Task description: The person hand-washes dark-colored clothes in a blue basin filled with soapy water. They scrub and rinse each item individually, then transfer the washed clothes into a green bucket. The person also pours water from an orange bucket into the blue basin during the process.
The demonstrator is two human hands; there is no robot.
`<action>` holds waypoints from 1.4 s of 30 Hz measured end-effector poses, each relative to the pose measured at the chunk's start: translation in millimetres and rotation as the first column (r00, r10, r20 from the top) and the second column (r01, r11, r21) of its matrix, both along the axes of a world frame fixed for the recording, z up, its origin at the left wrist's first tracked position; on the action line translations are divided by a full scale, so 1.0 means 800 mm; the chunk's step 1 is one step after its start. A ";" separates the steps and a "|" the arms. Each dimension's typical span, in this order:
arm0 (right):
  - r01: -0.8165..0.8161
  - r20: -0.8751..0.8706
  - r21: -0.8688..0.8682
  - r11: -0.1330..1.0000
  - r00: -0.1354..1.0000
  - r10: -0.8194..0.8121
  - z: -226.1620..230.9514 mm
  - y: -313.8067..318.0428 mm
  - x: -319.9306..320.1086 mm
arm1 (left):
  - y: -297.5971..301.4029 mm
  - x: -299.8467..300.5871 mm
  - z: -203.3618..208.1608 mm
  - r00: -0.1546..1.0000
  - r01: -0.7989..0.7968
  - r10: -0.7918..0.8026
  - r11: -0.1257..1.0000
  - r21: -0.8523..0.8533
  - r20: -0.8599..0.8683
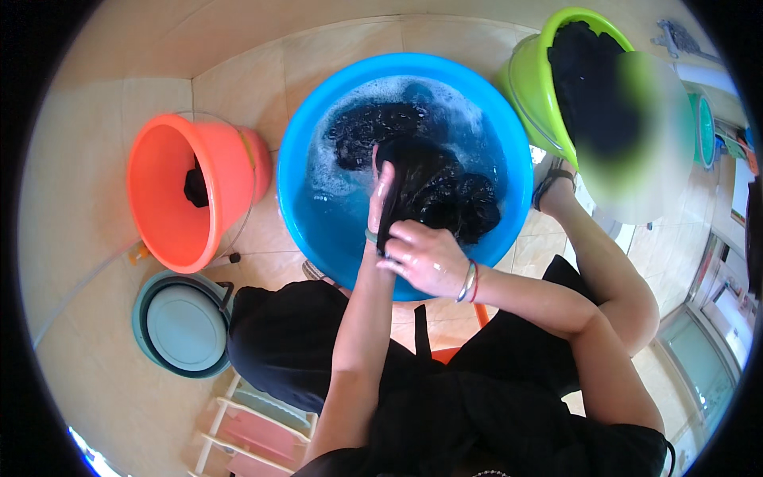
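Observation:
A large blue basin (288, 195) of soapy water stands in front of me. Over it, a wet black garment (421, 179) is stretched between my hands, its lower part bunched in the water. My left hand (383, 187) grips the garment from its left side, thumb up, with most fingers hidden by the cloth. My right hand (425, 256) pinches the garment's near edge beside my left wrist, fingers closed. More dark wet cloth (358, 135) floats among suds at the basin's far left.
An orange bucket (171, 222) with a bit of black cloth inside lies left of the basin. A grey-green folding bucket (187, 326) is nearer. At the far right, a lime-green bucket (524, 87) holds black cloth (588, 71); a blur covers part of it. A pink-and-white rack (258, 433) stands lower left.

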State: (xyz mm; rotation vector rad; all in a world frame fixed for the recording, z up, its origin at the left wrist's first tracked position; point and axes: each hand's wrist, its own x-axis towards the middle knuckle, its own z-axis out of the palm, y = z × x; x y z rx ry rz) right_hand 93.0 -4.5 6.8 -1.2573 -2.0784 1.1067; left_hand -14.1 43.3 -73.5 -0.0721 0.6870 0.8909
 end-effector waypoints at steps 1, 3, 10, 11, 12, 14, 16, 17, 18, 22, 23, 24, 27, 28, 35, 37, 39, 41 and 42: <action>-0.015 0.010 0.088 0.996 1.000 0.014 0.005 -0.002 -0.003 | -0.008 0.002 0.004 1.000 -0.010 0.010 1.000 -0.015 0.018; -0.011 0.024 0.219 0.976 1.000 0.006 0.009 -0.004 -0.012 | -0.029 0.004 0.012 0.998 -0.035 0.037 0.999 -0.039 0.057; 0.245 -0.092 0.357 0.901 0.970 -0.227 -0.009 0.019 -0.034 | -0.049 0.001 -0.008 0.994 -0.108 0.109 0.992 -0.061 0.009; 0.276 -0.136 0.346 0.897 0.960 -0.244 -0.013 0.025 -0.033 | -0.048 0.001 -0.020 0.994 -0.109 0.109 0.993 -0.055 -0.005; 0.279 -0.148 0.329 0.902 0.959 -0.243 -0.019 0.031 -0.033 | -0.048 0.000 -0.031 0.992 -0.120 0.119 0.992 -0.040 -0.031; 0.299 -0.083 0.349 0.888 0.954 -0.289 -0.036 0.053 -0.032 | -0.055 -0.002 -0.056 0.980 -0.155 0.157 0.987 0.031 -0.121; 0.306 0.049 0.329 0.894 0.939 -0.339 -0.064 0.076 -0.017 | -0.061 0.005 -0.049 0.887 -0.156 0.132 0.988 -0.018 -0.442; 0.244 0.188 0.401 0.883 0.921 -0.340 -0.088 0.094 0.013 | -0.036 0.025 0.002 0.739 -0.115 -0.114 0.950 -0.290 -0.664; 0.167 0.318 0.461 0.872 0.886 -0.338 -0.110 0.103 0.041 | -0.032 0.027 0.021 0.735 -0.076 -0.084 0.976 -0.205 -0.673; 0.327 0.407 0.270 0.906 0.814 -0.415 -0.159 0.076 0.094 | -0.025 0.003 -0.015 0.507 0.033 0.024 0.998 0.047 -0.862; 0.423 0.307 0.227 0.877 0.824 -0.477 -0.149 0.072 0.100 | -0.025 -0.012 -0.026 0.632 0.050 0.022 0.996 0.069 -0.775; 0.422 0.332 0.071 0.904 0.844 -0.420 -0.149 0.067 0.112 | -0.021 -0.028 -0.033 0.739 0.058 0.031 0.992 0.110 -0.673; 0.461 0.459 -0.046 0.886 0.798 -0.391 -0.150 0.037 0.133 | -0.024 -0.049 -0.055 0.351 0.391 0.059 0.898 0.204 -0.935; 0.374 0.586 -0.066 0.925 0.765 -0.268 -0.147 0.023 0.125 | -0.026 -0.048 -0.054 0.094 0.549 0.114 0.823 0.147 -0.989; 0.283 0.689 -0.209 0.936 0.722 -0.065 -0.248 0.006 0.080 | -0.070 -0.072 -0.173 0.229 0.447 0.002 0.888 0.107 -0.973; 0.473 0.597 -0.217 0.854 0.756 -0.267 -0.291 0.015 0.081 | -0.069 -0.064 -0.174 0.663 0.238 -0.017 0.953 0.189 -0.749; 0.579 0.487 -0.267 0.770 0.771 -0.411 -0.287 0.020 0.094 | -0.048 -0.036 -0.122 0.782 0.137 -0.163 0.986 -0.089 -0.601; 0.634 0.395 -0.059 0.771 0.724 -0.565 -0.255 0.021 0.078 | -0.043 -0.027 -0.102 0.887 0.145 -0.176 0.984 -0.104 -0.427; 0.527 0.033 -0.227 0.819 0.845 -0.534 -0.223 0.033 0.070 | -0.057 -0.034 -0.129 0.933 0.135 -0.159 0.986 -0.095 -0.322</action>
